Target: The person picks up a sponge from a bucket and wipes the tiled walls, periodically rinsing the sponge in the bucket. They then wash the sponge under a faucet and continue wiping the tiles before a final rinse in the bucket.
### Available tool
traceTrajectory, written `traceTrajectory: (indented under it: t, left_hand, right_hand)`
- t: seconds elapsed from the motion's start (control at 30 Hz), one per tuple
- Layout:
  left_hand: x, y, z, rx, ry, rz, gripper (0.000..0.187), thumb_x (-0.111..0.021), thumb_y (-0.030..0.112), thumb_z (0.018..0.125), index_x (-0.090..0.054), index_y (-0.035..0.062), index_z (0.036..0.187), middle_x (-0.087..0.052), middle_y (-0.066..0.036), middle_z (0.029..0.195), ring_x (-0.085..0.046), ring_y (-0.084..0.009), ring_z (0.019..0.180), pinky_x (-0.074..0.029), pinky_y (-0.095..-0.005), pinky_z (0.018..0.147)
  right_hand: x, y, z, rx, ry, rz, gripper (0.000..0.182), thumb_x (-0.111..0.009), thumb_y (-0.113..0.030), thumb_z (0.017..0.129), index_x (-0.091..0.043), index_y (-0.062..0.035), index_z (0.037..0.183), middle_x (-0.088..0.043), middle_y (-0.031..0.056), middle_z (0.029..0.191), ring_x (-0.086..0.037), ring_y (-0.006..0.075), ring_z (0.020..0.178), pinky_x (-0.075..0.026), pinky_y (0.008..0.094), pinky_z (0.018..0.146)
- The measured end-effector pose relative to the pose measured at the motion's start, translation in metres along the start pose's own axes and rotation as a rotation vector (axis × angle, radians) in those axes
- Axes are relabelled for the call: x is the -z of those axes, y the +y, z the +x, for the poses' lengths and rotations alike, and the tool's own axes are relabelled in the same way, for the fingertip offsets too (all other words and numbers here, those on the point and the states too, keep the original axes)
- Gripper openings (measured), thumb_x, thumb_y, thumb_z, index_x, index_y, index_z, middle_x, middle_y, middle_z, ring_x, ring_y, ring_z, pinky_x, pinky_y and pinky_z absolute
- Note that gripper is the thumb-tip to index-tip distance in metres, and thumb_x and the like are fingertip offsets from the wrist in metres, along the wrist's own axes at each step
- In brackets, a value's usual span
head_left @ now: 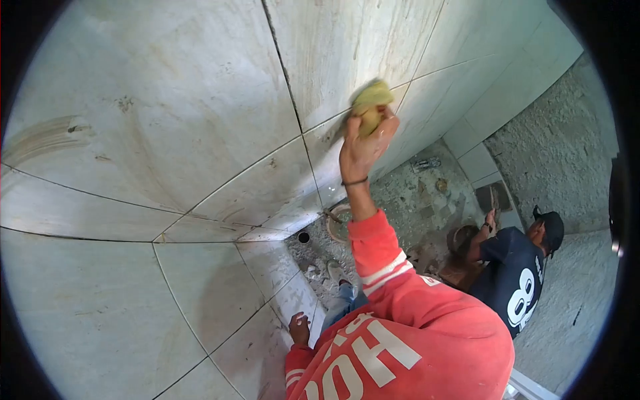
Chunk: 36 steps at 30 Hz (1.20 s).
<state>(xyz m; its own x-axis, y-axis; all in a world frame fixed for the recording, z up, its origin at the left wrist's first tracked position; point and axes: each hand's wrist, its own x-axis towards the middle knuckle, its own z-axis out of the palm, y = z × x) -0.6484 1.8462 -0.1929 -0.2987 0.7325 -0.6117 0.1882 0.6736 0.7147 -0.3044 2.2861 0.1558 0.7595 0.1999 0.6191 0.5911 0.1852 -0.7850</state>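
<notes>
My right hand [367, 148] reaches up and presses a damp yellow sponge [374, 95] against the tiled wall [260, 73], where two tile joints meet. The fingers curl around the lower part of the sponge, and a dark band circles the wrist. Brownish smears streak the pale tiles around it. Low down at the left, my left hand [300, 329] hangs beside the lower tiles [267, 327], its fingers apart and nothing in them.
To the right, a person in a dark shirt and cap [513, 273] crouches by a bucket [461, 240], one hand at a small wall tile [493, 198]. Rubble covers the floor [400, 200]. A round pail [339, 223] stands below my right arm, near a dark pipe hole [304, 237].
</notes>
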Motion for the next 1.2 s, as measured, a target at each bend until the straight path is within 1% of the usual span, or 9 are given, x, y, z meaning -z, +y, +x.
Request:
traceTrajectory:
  t: [0.07,0.27,0.4,0.6,0.7,0.8,1.0,1.1,1.2]
  left_hand:
    - [-0.007,0.012,-0.01,0.034,-0.026,0.008,0.032,-0.07,0.012,0.092,-0.071,0.0006,0.122,-0.075,-0.016,0.1,-0.075,-0.0226,0.079,-0.059,-0.0332,0.073]
    - [-0.013,-0.002,-0.003,0.203,-0.102,-0.082,0.033,-0.068,0.017,0.092,-0.071,0.0027,0.122,-0.075,-0.013,0.093,-0.075,-0.0204,0.077,-0.054,-0.0304,0.062]
    - [-0.007,0.001,0.005,0.348,-0.119,-0.206,0.03,-0.063,0.022,0.099,-0.065,0.0074,0.125,-0.074,-0.009,0.1,-0.071,-0.0194,0.074,-0.051,-0.0332,0.06]
    - [-0.001,0.007,0.008,0.247,-0.056,-0.159,0.03,-0.064,0.018,0.095,-0.067,0.0047,0.122,-0.074,-0.01,0.096,-0.072,-0.0199,0.075,-0.053,-0.033,0.059]
    - [0.001,-0.007,0.003,0.137,-0.01,-0.187,0.029,-0.066,0.011,0.092,-0.07,0.0006,0.119,-0.074,-0.013,0.094,-0.074,-0.0221,0.076,-0.057,-0.034,0.061]
    - [-0.008,-0.001,0.003,0.107,0.02,-0.204,0.029,-0.066,0.006,0.089,-0.071,-0.0016,0.117,-0.074,-0.016,0.093,-0.074,-0.0253,0.076,-0.063,-0.0343,0.069]
    - [-0.01,0.016,0.016,0.326,-0.103,-0.243,0.025,-0.064,0.02,0.098,-0.067,0.006,0.119,-0.074,-0.011,0.092,-0.073,-0.0213,0.07,-0.051,-0.0315,0.053]
    - [-0.012,0.011,0.037,0.245,-0.056,-0.273,0.023,-0.061,0.021,0.1,-0.067,0.007,0.119,-0.073,-0.01,0.091,-0.072,-0.0216,0.071,-0.049,-0.0328,0.052]
    - [-0.017,0.02,0.042,0.237,-0.031,-0.246,0.024,-0.065,0.017,0.098,-0.069,0.0039,0.118,-0.074,-0.012,0.092,-0.075,-0.021,0.072,-0.05,-0.0298,0.051]
  right_hand:
    - [0.01,0.004,-0.004,0.099,-0.159,0.034,0.04,-0.066,-0.004,0.087,-0.053,0.0072,0.124,-0.055,0.0247,0.117,-0.053,0.0432,0.112,-0.043,0.0509,0.101]
    - [0.009,0.023,0.031,0.054,-0.056,-0.022,0.047,-0.075,-0.011,0.082,-0.054,0.0045,0.122,-0.056,0.0226,0.116,-0.054,0.0411,0.112,-0.044,0.0488,0.1]
    - [0.025,0.005,0.018,0.057,-0.283,0.028,0.046,-0.073,-0.01,0.082,-0.055,0.0037,0.122,-0.056,0.0206,0.117,-0.055,0.0387,0.111,-0.046,0.0462,0.098]
    - [0.017,0.009,0.025,0.002,-0.19,0.052,0.046,-0.073,-0.01,0.086,-0.055,0.0048,0.126,-0.058,0.0197,0.118,-0.058,0.0339,0.112,-0.046,0.0432,0.101]
    - [0.001,0.029,0.04,-0.083,0.005,0.067,0.047,-0.068,-0.012,0.092,-0.052,0.0091,0.132,-0.056,0.0252,0.126,-0.053,0.0428,0.118,-0.041,0.0497,0.106]
    - [-0.004,-0.004,0.047,-0.102,0.026,-0.003,0.048,-0.066,-0.014,0.096,-0.051,0.0088,0.134,-0.054,0.0278,0.129,-0.05,0.0423,0.124,-0.041,0.05,0.106]
    - [0.008,-0.086,0.039,0.615,-0.34,0.13,0.056,-0.064,-0.036,0.099,-0.052,-0.0024,0.142,-0.035,0.0294,0.162,-0.031,0.0512,0.149,-0.028,0.0617,0.119]
    - [-0.019,-0.14,0.122,0.497,-0.115,0.257,0.053,-0.057,-0.032,0.105,-0.046,-0.0021,0.147,-0.031,0.03,0.164,-0.028,0.0525,0.151,-0.023,0.0613,0.122]
    - [-0.038,-0.182,0.105,0.544,-0.194,0.444,0.052,-0.063,-0.038,0.102,-0.052,-0.0054,0.141,-0.031,0.0288,0.166,-0.026,0.0523,0.153,-0.019,0.0625,0.124]
